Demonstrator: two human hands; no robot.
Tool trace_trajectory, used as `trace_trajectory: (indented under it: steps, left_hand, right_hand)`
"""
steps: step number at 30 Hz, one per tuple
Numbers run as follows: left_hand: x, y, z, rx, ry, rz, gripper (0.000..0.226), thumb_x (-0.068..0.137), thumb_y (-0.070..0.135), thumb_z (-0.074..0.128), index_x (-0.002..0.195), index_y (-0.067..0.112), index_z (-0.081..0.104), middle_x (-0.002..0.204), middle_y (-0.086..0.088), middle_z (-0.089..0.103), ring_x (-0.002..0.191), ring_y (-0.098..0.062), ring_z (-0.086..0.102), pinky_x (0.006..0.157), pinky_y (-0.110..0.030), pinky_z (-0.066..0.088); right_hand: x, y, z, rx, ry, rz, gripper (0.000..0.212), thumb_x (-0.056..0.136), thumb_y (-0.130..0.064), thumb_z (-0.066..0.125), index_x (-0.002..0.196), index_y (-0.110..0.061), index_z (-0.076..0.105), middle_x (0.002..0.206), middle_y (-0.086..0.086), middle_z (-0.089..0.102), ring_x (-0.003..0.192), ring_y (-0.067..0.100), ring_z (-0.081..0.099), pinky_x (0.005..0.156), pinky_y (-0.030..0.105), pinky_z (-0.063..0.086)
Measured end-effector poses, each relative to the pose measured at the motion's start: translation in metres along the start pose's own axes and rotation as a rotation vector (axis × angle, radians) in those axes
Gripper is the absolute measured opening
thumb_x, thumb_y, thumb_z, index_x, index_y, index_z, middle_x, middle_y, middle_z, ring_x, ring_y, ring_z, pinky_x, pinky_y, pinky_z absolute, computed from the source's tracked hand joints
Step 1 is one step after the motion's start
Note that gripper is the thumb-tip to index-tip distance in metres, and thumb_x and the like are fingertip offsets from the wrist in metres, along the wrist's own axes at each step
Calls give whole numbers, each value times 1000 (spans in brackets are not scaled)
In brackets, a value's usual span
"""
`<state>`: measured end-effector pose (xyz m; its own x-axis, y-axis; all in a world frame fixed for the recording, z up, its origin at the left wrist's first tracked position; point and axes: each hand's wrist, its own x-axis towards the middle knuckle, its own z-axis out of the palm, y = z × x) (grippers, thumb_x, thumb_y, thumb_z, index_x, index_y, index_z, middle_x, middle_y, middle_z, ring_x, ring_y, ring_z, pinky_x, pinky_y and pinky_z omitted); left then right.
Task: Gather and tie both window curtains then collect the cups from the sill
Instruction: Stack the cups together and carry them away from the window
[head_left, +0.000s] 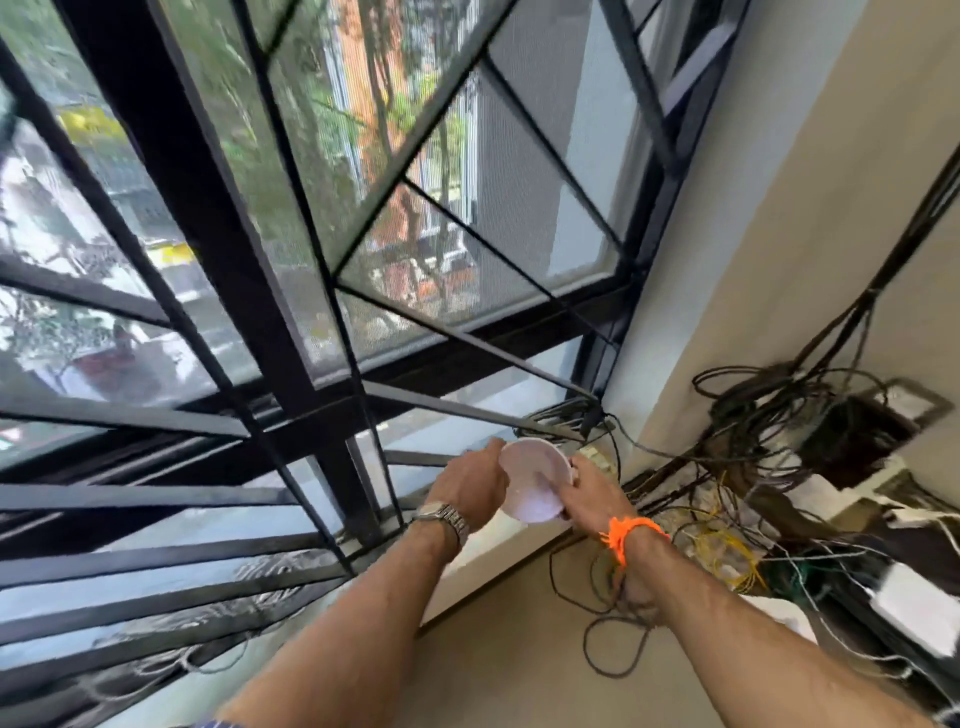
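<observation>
The pale pinkish-white round cup (535, 480) sits low and just right of the frame's centre, caught between both hands right above the pale window sill (485, 564). Its open mouth faces up toward the camera, so its long axis runs away from the viewer, down toward the sill. Whether it is one cup or several nested cannot be told through the blur.

The left hand (470, 486), with a metal wristwatch (441, 517), comes in from the lower left, and its fingers (494, 451) curl round the cup's left rim. The right hand (587, 496), with an orange thread (626, 532) at the wrist, comes in from the lower right and grips the opposite side, fingers bent against the wall of the cup. Both are equally near; neither has anything else in its hold.

Directly behind the cup, toward the upper left, stands the black metal window grille (332, 415), so there seems to be little room that way. To the right a tangle of dark and yellow cables (737, 519) crowds the corner by the beige wall (779, 208). The free path looks to be back toward the bottom of the frame, off the sill's edge.

No curtains are in view.
</observation>
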<state>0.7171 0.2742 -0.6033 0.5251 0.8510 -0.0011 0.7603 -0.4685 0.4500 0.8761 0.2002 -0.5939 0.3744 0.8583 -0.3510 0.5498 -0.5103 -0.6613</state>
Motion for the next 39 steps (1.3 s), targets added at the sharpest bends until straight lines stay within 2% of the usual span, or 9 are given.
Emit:
trace_trajectory:
  steps: [3, 6, 9, 14, 20, 25, 30, 35, 39]
  left_hand:
    - [-3, 19, -30, -26, 31, 4, 35, 89, 29, 43, 123, 27, 47, 97, -11, 67, 80, -33, 64, 60, -34, 42]
    - [-4, 39, -54, -56, -3, 12, 32, 87, 31, 45, 118, 28, 50, 98, -7, 69, 85, -31, 64, 69, -38, 52]
    - [-4, 66, -72, -71, -32, 86, 27, 85, 32, 46, 110, 27, 55, 94, -4, 71, 78, -27, 64, 64, -35, 52]
    - [-7, 131, -86, -79, -77, 204, 24, 81, 30, 49, 101, 23, 59, 91, -6, 70, 80, -31, 65, 66, -38, 55]
    - [-10, 237, -73, -114, -197, 365, 32, 84, 31, 52, 114, 23, 61, 96, -8, 72, 80, -30, 69, 69, -42, 59]
    - [-37, 338, -36, -70, -265, 565, 32, 80, 33, 57, 110, 25, 64, 101, -6, 71, 91, -30, 66, 69, -32, 50]
    - [-100, 438, 15, -154, -378, 676, 35, 81, 35, 58, 115, 25, 57, 103, -4, 68, 83, -21, 61, 68, -29, 46]
    - [-182, 524, 67, -126, -493, 804, 35, 80, 33, 58, 113, 24, 54, 97, -7, 70, 83, -24, 65, 72, -35, 54]
    - [-253, 578, 107, -97, -600, 920, 31, 78, 33, 58, 107, 25, 53, 94, -6, 70, 86, -27, 66, 67, -32, 48]
  right_hand:
    - [-22, -16, -26, -19, 36, -30, 31, 88, -18, 51, 118, -11, 50, 103, 14, 66, 87, 28, 65, 75, 34, 53]
    - [-45, -23, -50, -15, 131, -57, 33, 86, -13, 54, 117, -12, 43, 85, 1, 56, 61, 9, 56, 49, 11, 39]
    - [-65, -20, -76, 7, 171, -36, 25, 86, -13, 54, 106, -17, 40, 74, -5, 53, 42, -1, 53, 35, 9, 31]
    - [-102, -3, -131, 6, 260, -1, 19, 85, -15, 57, 98, -16, 43, 83, 4, 56, 72, 23, 55, 57, 27, 36]
    - [-162, 54, -197, 87, 391, 121, 17, 85, -16, 57, 93, -16, 41, 78, 3, 53, 77, 24, 52, 61, 29, 37]
    - [-242, 123, -246, 200, 512, 209, 27, 86, -12, 54, 109, -23, 44, 102, 11, 63, 59, 14, 52, 50, 15, 43]
    - [-340, 200, -280, 246, 594, 380, 20, 88, -12, 55, 105, -9, 44, 87, 19, 63, 46, 20, 54, 37, 23, 41]
    - [-448, 272, -291, 340, 709, 494, 20, 89, -11, 55, 107, -7, 46, 94, 23, 67, 59, 30, 61, 48, 31, 47]
    - [-533, 326, -282, 462, 758, 586, 21, 92, -8, 52, 112, -7, 45, 82, 17, 63, 38, 10, 57, 37, 20, 42]
